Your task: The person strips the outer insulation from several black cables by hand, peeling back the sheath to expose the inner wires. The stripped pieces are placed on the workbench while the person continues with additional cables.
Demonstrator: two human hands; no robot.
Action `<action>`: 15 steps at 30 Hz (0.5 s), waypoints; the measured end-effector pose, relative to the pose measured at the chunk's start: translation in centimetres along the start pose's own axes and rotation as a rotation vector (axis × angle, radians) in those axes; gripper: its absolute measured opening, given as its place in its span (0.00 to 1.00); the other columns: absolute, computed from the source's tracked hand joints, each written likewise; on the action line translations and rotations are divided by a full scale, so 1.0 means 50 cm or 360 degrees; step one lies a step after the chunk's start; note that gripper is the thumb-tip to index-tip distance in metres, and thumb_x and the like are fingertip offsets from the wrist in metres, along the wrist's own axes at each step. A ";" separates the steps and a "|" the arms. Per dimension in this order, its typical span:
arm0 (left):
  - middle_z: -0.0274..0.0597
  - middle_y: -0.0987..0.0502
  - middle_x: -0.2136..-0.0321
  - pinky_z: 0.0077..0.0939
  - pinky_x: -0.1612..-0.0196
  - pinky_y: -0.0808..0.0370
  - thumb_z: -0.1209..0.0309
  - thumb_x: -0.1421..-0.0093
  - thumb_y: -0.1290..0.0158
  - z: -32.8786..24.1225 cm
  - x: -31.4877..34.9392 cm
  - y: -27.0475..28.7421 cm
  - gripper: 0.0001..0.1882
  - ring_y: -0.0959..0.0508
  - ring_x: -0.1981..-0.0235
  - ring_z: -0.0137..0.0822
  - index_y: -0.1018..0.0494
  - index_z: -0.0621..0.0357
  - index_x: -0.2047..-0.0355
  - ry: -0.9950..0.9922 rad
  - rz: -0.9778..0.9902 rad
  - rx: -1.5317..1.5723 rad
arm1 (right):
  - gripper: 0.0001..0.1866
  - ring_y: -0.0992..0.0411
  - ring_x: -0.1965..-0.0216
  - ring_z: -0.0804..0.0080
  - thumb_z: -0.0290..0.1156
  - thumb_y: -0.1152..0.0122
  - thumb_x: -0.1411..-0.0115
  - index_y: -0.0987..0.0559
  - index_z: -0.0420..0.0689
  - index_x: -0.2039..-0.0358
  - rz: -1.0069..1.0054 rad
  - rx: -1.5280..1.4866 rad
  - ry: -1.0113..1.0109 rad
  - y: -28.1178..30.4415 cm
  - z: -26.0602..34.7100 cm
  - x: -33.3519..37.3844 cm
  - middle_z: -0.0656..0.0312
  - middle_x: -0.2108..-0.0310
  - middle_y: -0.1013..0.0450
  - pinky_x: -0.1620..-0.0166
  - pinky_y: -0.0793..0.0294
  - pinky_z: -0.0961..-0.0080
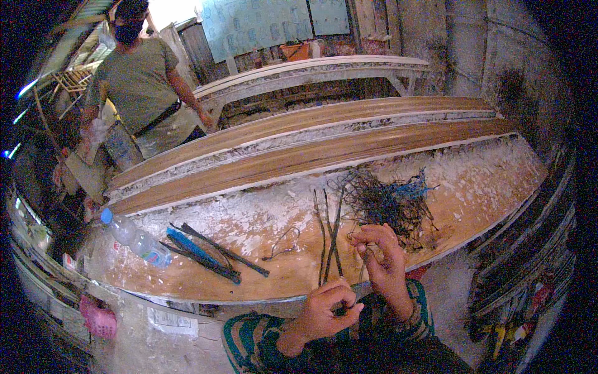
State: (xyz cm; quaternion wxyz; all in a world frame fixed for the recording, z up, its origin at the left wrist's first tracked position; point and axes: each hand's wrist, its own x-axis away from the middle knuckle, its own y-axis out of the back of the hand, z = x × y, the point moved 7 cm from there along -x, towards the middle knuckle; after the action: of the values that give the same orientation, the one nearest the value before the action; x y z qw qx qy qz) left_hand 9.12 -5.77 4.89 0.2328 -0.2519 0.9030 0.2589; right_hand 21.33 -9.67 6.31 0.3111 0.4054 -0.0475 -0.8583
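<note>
My right hand (383, 252) is raised over the near edge of the workbench, thumb and fingertips pinched on a thin cord that hangs below them. Lower and to its left, my left hand (327, 311) is closed with curled fingers; whatever it holds is hidden. Just beyond the left hand, several thin dark cords (327, 243) lie side by side on the wooden bench top. A tangled heap of dark and blue cord (395, 202) sits past the right hand. One short loose cord (283, 246) curls on the wood farther left.
A bundle of black and blue strands (202, 252) lies at left beside a clear plastic bottle (134, 240) with a blue cap. Raised wooden rails (311, 143) cross the bench's far side. A person (140, 87) stands beyond, at far left. A pink basket (98, 316) is below left.
</note>
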 end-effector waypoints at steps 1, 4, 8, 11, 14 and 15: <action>0.38 0.33 0.82 0.24 0.76 0.33 0.77 0.55 0.44 0.001 0.000 0.003 0.09 0.32 0.80 0.33 0.35 0.59 0.83 0.0005 -0.0018 -0.0005 | 0.07 0.32 0.61 0.66 0.23 0.46 0.51 0.25 0.44 0.69 0.0008 -0.0073 -0.0008 0.000 -0.004 -0.002 0.63 0.71 0.27 0.51 0.42 0.65; 0.38 0.34 0.83 0.24 0.77 0.33 0.76 0.55 0.44 -0.002 0.004 0.016 0.09 0.31 0.80 0.33 0.35 0.59 0.83 -0.0002 -0.0033 0.0023 | 0.07 0.33 0.61 0.67 0.24 0.44 0.52 0.25 0.43 0.69 0.0081 -0.0142 -0.0019 -0.003 -0.011 -0.002 0.63 0.72 0.28 0.53 0.40 0.67; 0.38 0.33 0.83 0.24 0.77 0.33 0.77 0.58 0.43 0.006 0.016 0.056 0.09 0.31 0.80 0.33 0.35 0.58 0.84 0.0047 -0.0057 0.0039 | 0.06 0.33 0.64 0.67 0.24 0.41 0.56 0.24 0.43 0.73 0.0113 -0.0278 -0.0052 -0.005 -0.017 0.004 0.63 0.74 0.29 0.57 0.37 0.70; 0.39 0.32 0.83 0.24 0.76 0.33 0.78 0.61 0.43 0.022 0.028 0.112 0.09 0.30 0.80 0.34 0.34 0.57 0.84 0.0087 -0.0325 -0.0173 | 0.04 0.33 0.65 0.66 0.24 0.39 0.57 0.23 0.43 0.78 0.0231 -0.0356 -0.0128 -0.018 -0.018 0.009 0.63 0.75 0.30 0.59 0.36 0.72; 0.38 0.32 0.83 0.23 0.76 0.34 0.79 0.64 0.43 0.041 0.047 0.188 0.10 0.30 0.79 0.33 0.34 0.56 0.84 0.0226 -0.0813 -0.0496 | 0.04 0.34 0.65 0.66 0.27 0.37 0.57 0.22 0.44 0.78 0.0514 -0.0567 -0.0074 -0.030 0.007 0.016 0.63 0.75 0.30 0.59 0.36 0.72; 0.38 0.32 0.83 0.23 0.76 0.34 0.79 0.65 0.44 0.041 0.051 0.206 0.10 0.30 0.79 0.32 0.34 0.56 0.84 0.0221 -0.0883 -0.0577 | 0.05 0.34 0.64 0.65 0.28 0.37 0.56 0.22 0.44 0.76 0.0674 -0.0639 -0.0018 -0.042 0.023 0.022 0.62 0.74 0.30 0.58 0.36 0.71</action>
State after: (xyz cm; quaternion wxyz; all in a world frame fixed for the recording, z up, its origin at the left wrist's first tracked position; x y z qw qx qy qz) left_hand 1.84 2.19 5.53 0.1837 -0.5423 0.7530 0.3243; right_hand 18.91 -8.81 5.63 0.5570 0.3122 0.0379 -0.7687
